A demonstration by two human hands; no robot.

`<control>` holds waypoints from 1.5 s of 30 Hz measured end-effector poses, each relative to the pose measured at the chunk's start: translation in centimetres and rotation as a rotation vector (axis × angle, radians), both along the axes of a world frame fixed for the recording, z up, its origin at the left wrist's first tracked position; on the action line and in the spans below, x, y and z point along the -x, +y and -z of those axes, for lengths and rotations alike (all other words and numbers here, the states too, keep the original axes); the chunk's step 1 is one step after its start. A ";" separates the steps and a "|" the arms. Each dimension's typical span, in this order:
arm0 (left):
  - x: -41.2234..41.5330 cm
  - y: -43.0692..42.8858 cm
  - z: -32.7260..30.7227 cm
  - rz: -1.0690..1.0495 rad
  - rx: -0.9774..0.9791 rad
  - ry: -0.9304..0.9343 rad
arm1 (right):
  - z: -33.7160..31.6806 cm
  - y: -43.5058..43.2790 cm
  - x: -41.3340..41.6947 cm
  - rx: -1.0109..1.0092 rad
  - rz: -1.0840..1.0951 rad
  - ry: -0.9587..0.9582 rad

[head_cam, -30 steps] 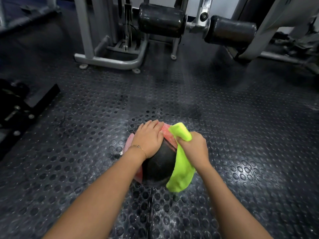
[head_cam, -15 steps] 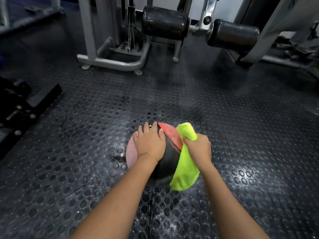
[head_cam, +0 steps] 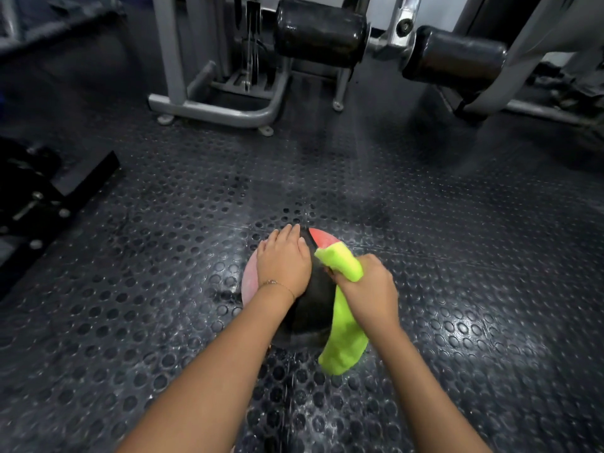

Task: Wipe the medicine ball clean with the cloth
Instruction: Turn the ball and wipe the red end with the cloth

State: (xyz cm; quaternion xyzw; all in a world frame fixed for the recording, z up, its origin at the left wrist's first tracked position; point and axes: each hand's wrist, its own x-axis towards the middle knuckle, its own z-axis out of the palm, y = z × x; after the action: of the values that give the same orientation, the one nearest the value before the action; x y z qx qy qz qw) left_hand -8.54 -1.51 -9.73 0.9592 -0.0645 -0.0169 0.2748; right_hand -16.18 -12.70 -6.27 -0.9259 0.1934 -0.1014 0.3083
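A black and red medicine ball [head_cam: 310,308] sits on the studded rubber floor in front of me. My left hand [head_cam: 282,261] lies flat on its top left side, fingers straight and pointing away. My right hand [head_cam: 367,291] grips a bright yellow-green cloth [head_cam: 343,335] against the ball's right side. The cloth's upper end sticks out above my fist and its lower end hangs down to the floor. Much of the ball is hidden under my hands and the cloth.
A grey weight machine frame [head_cam: 225,109] stands beyond the ball, with two black roller pads [head_cam: 320,37] above the floor. A black bench base [head_cam: 49,197] lies at the left. The dark studded mat [head_cam: 457,256] spreads all around.
My right hand has slid the cloth a little toward me and toward the ball's middle. The ball has turned slightly, showing less red at the top. My left hand stays on it.
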 end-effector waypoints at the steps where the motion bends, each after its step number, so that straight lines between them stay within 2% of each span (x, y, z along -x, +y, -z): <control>1: 0.0 0.0 0.0 -0.003 0.008 0.002 | -0.3 -0.5 -0.7 -0.032 0.036 0.012; 4: 0.0 -0.1 0.1 -0.011 0.010 -0.006 | -0.7 -1.3 -1.8 -0.051 0.065 0.042; 8: -0.4 0.3 -0.1 0.049 0.008 -0.008 | -0.6 -0.3 -0.7 -0.066 -0.083 0.067; 13: 0.4 0.1 -0.3 0.084 -0.017 -0.037 | -1.4 -1.3 -1.9 -0.103 0.052 0.052; 16: 0.2 0.5 -0.3 0.086 -0.015 -0.041 | -1.2 0.1 -0.6 -0.078 -0.070 0.052; 21: 0.9 0.1 -0.5 0.088 -0.017 -0.037 | -1.0 -1.9 -1.8 -0.170 0.107 0.055; 25: 0.7 0.2 -0.4 0.111 -0.042 -0.060 | -0.6 -0.4 -0.8 -0.072 -0.036 0.054; 30: 1.0 0.3 -0.3 0.151 -0.051 -0.077 | -0.9 -2.4 -2.0 -0.085 0.119 0.084; 34: 1.0 0.6 -0.1 0.145 -0.055 -0.086 | -0.7 -0.9 -0.9 0.017 -0.071 0.045; 37: 0.9 0.5 -0.2 0.171 -0.040 -0.091 | -1.3 -2.0 -1.9 -0.102 0.001 0.073; 39: 1.0 0.4 -0.2 0.160 -0.029 -0.091 | -1.5 -2.2 -2.6 -0.110 0.057 0.090; 45: 0.4 0.8 0.1 0.199 -0.004 -0.076 | -1.7 -1.3 -1.8 -0.073 -0.121 0.091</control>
State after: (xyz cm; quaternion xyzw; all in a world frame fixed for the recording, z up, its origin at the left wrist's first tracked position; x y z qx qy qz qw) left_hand -8.98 -0.71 -9.86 0.9485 -0.1697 -0.0081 0.2674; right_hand -14.34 -14.01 -4.62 -0.9277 0.1544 -0.0330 0.3383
